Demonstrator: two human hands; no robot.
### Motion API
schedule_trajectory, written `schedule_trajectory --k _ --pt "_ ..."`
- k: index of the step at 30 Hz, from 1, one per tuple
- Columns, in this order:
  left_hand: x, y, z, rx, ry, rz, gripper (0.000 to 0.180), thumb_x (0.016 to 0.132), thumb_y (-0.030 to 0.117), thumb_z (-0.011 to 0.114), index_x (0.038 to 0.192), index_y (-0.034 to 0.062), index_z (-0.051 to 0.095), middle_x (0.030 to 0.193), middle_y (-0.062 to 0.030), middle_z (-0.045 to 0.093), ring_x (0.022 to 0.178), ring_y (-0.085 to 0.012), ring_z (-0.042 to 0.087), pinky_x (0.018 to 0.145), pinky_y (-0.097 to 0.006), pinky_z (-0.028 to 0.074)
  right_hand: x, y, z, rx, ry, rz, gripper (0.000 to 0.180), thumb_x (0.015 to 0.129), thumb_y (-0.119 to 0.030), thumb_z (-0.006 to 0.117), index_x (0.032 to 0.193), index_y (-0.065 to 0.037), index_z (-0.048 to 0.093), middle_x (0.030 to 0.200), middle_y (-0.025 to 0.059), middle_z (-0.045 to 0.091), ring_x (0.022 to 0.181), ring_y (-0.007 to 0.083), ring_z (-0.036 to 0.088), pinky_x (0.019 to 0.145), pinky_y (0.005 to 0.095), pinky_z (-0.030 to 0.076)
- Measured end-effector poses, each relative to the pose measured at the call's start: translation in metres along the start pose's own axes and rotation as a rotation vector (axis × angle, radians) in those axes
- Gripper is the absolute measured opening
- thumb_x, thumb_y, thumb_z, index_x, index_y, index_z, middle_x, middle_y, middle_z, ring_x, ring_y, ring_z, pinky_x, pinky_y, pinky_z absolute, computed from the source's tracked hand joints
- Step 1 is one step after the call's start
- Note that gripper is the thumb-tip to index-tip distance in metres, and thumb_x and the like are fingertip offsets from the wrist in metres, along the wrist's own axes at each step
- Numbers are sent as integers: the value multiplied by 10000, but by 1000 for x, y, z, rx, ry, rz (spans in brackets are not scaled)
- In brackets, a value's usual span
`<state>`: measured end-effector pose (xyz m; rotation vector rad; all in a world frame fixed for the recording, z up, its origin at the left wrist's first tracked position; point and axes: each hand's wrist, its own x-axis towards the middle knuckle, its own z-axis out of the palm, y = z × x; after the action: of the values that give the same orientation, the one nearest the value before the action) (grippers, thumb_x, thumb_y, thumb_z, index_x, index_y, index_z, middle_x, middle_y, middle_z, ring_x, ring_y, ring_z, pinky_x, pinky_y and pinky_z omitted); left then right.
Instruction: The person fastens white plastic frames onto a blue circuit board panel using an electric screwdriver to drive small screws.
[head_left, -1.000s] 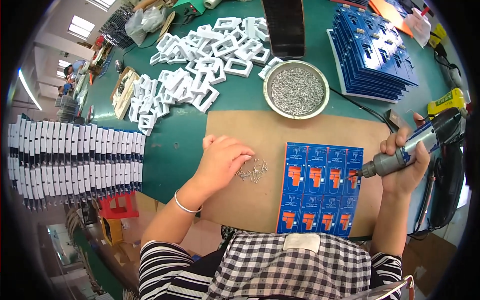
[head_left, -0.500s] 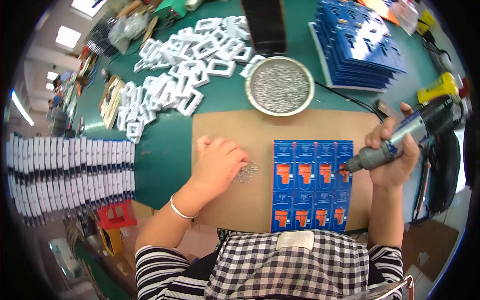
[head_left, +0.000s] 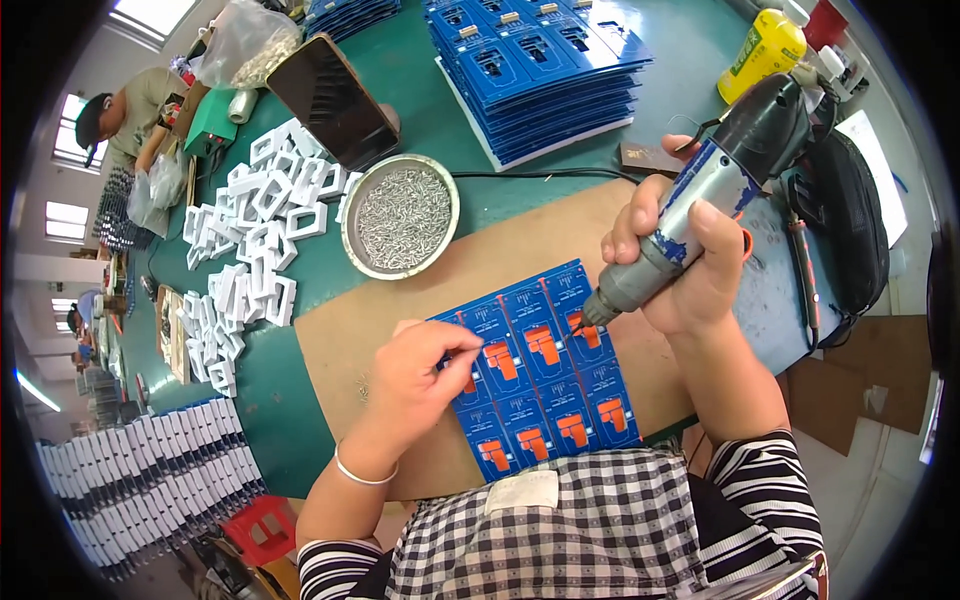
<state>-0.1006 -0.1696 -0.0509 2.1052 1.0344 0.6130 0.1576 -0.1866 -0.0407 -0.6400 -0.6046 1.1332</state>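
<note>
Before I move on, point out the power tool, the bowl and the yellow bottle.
Power tool [head_left: 685, 215]: head view, on its silver body.
Bowl [head_left: 394, 274]: head view, on its near rim.
Yellow bottle [head_left: 763, 55]: head view, on its side.

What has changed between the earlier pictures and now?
The left hand moved right, from the loose screws to the blue circuit-board panel; whether its fingers hold anything is unclear. The view turned. The right hand still grips the electric screwdriver; the bowl stayed put.
</note>
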Motion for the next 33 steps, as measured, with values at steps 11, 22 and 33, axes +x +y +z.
schedule_trajectory --k 11,22,33 --pt "21 -1 26 261 -12 285 200 684 61 754 849 103 648 820 -20 671 725 -201 606 733 -338 425 -3 0 -6 -6 -10 1 617 814 -340 570 1317 -66 337 753 93 542 591 216 577 606 386 509" --pt "23 -2 30 321 7 265 187 651 106 772 798 107 657 796 -17 560 744 -209 552 693 -342 392 -3 0 -7 -44 -8 -8 630 808 -337 583 1317 -61 336 736 95 534 583 218 579 608 388 512" --pt "29 9 26 425 -38 293 150 657 124 767 758 104 658 755 -22 573 736 -211 559 689 -333 397 -5 6 2 -107 -71 -18 659 812 -342 604 1321 -62 292 742 103 537 600 221 590 620 389 520"
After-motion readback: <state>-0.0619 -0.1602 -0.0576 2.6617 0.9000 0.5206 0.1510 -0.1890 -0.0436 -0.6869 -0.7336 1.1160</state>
